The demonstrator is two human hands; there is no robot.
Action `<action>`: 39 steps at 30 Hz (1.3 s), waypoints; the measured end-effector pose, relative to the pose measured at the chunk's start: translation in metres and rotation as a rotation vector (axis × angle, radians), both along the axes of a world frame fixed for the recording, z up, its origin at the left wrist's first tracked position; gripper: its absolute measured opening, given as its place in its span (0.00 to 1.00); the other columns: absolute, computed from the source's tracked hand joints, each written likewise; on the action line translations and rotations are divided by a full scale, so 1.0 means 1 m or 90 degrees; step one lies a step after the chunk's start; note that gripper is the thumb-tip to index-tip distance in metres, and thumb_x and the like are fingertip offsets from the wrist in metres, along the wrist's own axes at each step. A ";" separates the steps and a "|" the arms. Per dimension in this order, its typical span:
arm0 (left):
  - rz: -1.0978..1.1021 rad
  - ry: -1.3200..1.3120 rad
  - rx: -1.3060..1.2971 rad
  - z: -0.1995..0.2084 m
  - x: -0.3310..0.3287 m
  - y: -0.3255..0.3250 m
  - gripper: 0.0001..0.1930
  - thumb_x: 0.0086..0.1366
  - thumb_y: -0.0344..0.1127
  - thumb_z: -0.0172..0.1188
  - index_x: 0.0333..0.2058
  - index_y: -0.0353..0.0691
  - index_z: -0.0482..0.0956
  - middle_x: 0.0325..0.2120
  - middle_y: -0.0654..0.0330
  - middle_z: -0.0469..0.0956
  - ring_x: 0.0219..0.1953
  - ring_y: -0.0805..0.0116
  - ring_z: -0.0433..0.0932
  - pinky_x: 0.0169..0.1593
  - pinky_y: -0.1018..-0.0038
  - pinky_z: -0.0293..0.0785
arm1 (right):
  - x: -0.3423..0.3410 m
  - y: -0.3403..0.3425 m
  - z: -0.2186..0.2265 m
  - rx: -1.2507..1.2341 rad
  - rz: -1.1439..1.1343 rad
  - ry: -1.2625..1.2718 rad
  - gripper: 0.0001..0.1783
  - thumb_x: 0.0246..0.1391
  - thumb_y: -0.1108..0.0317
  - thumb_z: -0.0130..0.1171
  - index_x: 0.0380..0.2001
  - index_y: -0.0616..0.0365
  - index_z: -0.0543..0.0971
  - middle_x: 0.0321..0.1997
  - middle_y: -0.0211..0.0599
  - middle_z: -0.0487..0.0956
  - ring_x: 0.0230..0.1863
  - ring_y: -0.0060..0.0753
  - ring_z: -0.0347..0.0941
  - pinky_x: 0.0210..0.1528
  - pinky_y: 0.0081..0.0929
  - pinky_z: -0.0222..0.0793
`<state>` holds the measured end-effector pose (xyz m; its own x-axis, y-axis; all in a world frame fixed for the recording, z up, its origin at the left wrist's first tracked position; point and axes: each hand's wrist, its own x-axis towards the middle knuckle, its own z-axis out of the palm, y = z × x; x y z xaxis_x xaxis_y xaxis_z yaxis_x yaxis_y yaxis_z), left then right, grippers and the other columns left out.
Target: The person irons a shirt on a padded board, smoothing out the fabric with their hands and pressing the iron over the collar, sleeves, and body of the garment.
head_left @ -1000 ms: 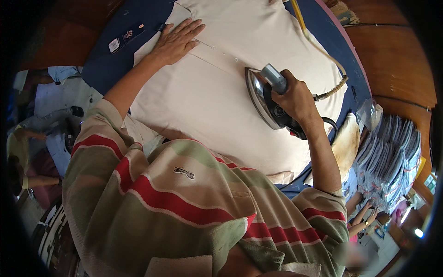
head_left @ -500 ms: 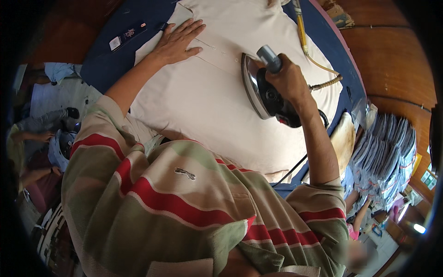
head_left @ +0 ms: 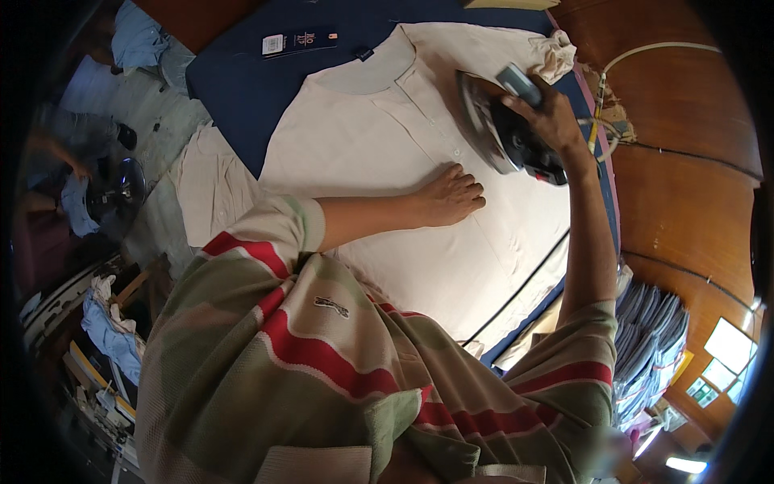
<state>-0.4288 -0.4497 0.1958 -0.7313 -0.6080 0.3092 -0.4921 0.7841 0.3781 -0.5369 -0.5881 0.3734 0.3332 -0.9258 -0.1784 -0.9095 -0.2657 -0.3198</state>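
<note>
A cream shirt [head_left: 347,165] lies spread out on a dark blue table [head_left: 234,105], its neckline toward the far side. The person's right hand [head_left: 552,121] grips the handle of a black and silver iron [head_left: 524,149] over the shirt, near the buttons; whether it touches the cloth is unclear. The left hand [head_left: 450,196] rests on the shirt beside the iron, fingers curled; whether they pinch fabric cannot be told. A dark tag [head_left: 298,42] lies beyond the collar.
</note>
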 end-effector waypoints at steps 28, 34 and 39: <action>0.076 0.272 0.119 -0.001 -0.012 0.014 0.04 0.51 0.33 0.59 0.24 0.45 0.72 0.25 0.64 0.70 0.33 0.66 0.70 0.45 0.69 0.63 | 0.087 -0.045 -0.033 0.048 0.502 0.109 0.25 0.36 0.64 0.64 0.42 0.53 0.73 0.33 0.45 0.79 0.33 0.46 0.76 0.39 0.35 0.73; 0.125 0.307 0.170 0.005 -0.013 0.023 0.03 0.53 0.34 0.58 0.27 0.45 0.75 0.26 0.65 0.71 0.33 0.66 0.71 0.45 0.69 0.63 | 0.113 -0.043 -0.028 -0.023 0.516 0.072 0.24 0.38 0.62 0.63 0.42 0.49 0.73 0.30 0.41 0.79 0.32 0.42 0.77 0.37 0.33 0.74; 0.072 0.287 0.181 0.003 -0.005 0.031 0.03 0.55 0.35 0.58 0.27 0.45 0.76 0.27 0.66 0.72 0.34 0.67 0.71 0.45 0.69 0.63 | 0.099 -0.044 -0.035 -0.041 0.607 0.082 0.25 0.35 0.63 0.64 0.42 0.51 0.74 0.31 0.42 0.79 0.31 0.43 0.77 0.36 0.32 0.74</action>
<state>-0.4341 -0.4184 0.1987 -0.4900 -0.7802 0.3889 -0.3074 0.5721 0.7604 -0.4378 -0.6326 0.3379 0.9318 -0.2850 -0.2249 -0.3291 -0.9246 -0.1917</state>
